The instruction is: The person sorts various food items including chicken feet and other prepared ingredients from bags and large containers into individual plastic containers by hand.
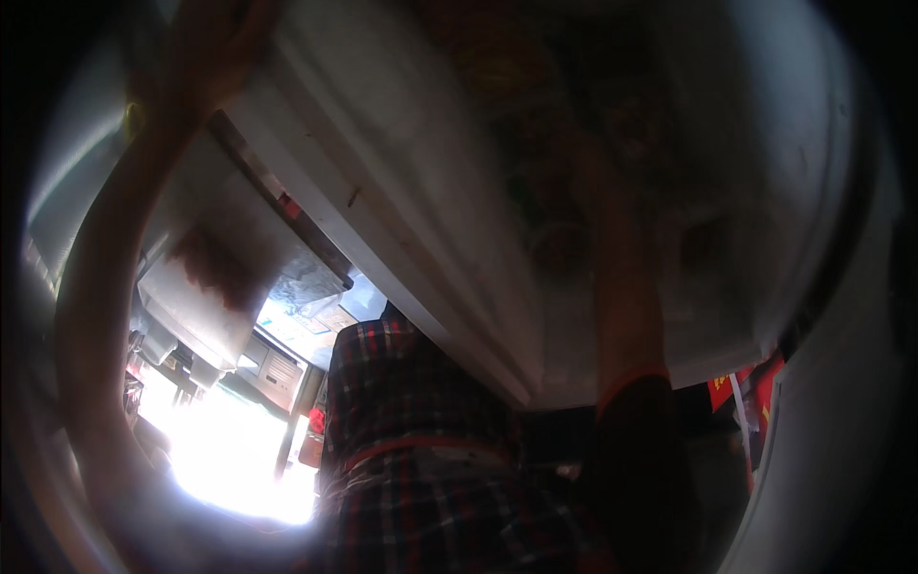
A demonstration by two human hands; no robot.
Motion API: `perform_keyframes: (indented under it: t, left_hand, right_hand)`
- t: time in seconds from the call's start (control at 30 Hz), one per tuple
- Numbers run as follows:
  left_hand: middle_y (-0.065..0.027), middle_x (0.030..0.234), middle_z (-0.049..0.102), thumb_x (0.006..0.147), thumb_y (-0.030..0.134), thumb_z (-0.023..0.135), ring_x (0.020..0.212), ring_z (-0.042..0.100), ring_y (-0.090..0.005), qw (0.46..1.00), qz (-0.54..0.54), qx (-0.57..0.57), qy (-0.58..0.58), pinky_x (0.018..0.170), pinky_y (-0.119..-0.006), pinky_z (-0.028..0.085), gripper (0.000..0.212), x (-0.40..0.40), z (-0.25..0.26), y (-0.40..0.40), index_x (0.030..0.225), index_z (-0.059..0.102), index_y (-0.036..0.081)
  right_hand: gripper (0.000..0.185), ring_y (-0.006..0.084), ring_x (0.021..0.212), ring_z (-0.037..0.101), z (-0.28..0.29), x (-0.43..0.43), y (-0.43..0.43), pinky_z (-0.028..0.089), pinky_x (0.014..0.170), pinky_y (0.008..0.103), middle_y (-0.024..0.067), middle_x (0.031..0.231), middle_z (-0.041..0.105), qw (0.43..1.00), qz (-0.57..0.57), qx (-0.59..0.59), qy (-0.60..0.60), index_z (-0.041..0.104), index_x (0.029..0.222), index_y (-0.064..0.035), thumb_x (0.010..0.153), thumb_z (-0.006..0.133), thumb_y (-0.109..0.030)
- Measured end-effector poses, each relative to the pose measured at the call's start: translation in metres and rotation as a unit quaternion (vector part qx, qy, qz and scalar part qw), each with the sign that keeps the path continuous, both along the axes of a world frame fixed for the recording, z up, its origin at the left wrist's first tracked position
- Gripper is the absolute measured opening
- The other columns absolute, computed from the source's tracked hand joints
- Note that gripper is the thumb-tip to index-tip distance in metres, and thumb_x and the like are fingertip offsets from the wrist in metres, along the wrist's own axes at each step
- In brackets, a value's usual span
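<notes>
A white chest freezer (pixel 401 237) stands open before me, its inside dim and blurred. My right arm reaches down into it, and my right hand (pixel 592 168) is a dark shape among packed goods (pixel 559 244). Whether those fingers grip anything is lost in the shadow. On the other side my left arm is raised, with a yellow band at the wrist. My left hand (pixel 215 57) is by the upper left part of the freezer's rim, partly cut off by the picture's top edge. Its fingers are too dark to make out.
Left of the freezer is a whitish container (pixel 208 308) with a reddish-brown patch. Glaring daylight (pixel 237 452) washes out the area beneath it. My plaid garment (pixel 423 430) is close to the freezer wall. Red printed material (pixel 764 391) shows at the lower right.
</notes>
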State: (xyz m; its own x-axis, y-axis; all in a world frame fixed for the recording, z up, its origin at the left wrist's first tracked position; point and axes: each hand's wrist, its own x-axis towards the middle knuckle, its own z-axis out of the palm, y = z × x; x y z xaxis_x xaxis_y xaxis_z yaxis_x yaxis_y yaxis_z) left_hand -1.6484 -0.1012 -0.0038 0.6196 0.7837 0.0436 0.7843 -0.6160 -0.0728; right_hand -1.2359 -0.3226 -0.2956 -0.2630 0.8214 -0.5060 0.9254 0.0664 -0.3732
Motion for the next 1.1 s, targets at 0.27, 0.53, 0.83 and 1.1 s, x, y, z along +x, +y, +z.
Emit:
perform_keyframes:
  t: [0.27, 0.53, 0.83, 1.1]
  left_hand:
    - [-0.0104, 0.105, 0.064, 0.087, 0.014, 0.061, 0.114, 0.054, -0.0330, 1.000, -0.011, 0.011, 0.005, 0.110, -0.049, 0.034, 0.009, -0.004, -0.002, -0.002, 0.092, 0.067, 0.009]
    - [-0.0081, 0.104, 0.064, 0.084, 0.012, 0.059, 0.114, 0.054, -0.0310, 0.999, 0.038, -0.009, 0.015, 0.112, -0.046, 0.034, 0.010, 0.009, 0.002, -0.003, 0.089, 0.067, 0.010]
    - [-0.0085, 0.102, 0.065, 0.083, 0.009, 0.058, 0.114, 0.055, -0.0303, 1.000, 0.021, 0.002, -0.010, 0.112, -0.045, 0.035, 0.010, 0.009, 0.001, -0.005, 0.088, 0.067, 0.009]
    - [-0.0102, 0.099, 0.066, 0.083, 0.011, 0.058, 0.109, 0.057, -0.0317, 0.997, 0.063, -0.011, -0.038, 0.109, -0.045, 0.037, 0.011, 0.024, 0.000, -0.001, 0.084, 0.068, 0.007]
  right_hand:
    - [0.026, 0.0289, 0.088, 0.054, -0.034, -0.014, 0.039, 0.042, 0.078, 0.0432, 0.0141, 0.096, 0.057, 0.999, 0.018, 0.010, 0.047, 0.054, 0.101, -0.0067, 0.086, 0.061, -0.027]
    - [0.038, 0.0298, 0.101, 0.049, -0.042, -0.009, 0.060, 0.038, 0.088, 0.0421, 0.0165, 0.110, 0.052, 0.995, 0.014, -0.031, 0.095, 0.046, 0.114, -0.0047, 0.087, 0.061, -0.027]
    - [0.053, 0.0309, 0.116, 0.044, -0.033, 0.001, 0.088, 0.033, 0.099, 0.0410, 0.0192, 0.124, 0.047, 0.976, 0.001, -0.112, 0.189, 0.037, 0.128, -0.0025, 0.088, 0.060, -0.028]
    - [0.066, 0.0318, 0.129, 0.039, -0.028, 0.007, 0.032, 0.029, 0.109, 0.0400, 0.0216, 0.138, 0.042, 0.966, -0.050, -0.074, 0.242, 0.030, 0.141, -0.0005, 0.089, 0.060, -0.029]
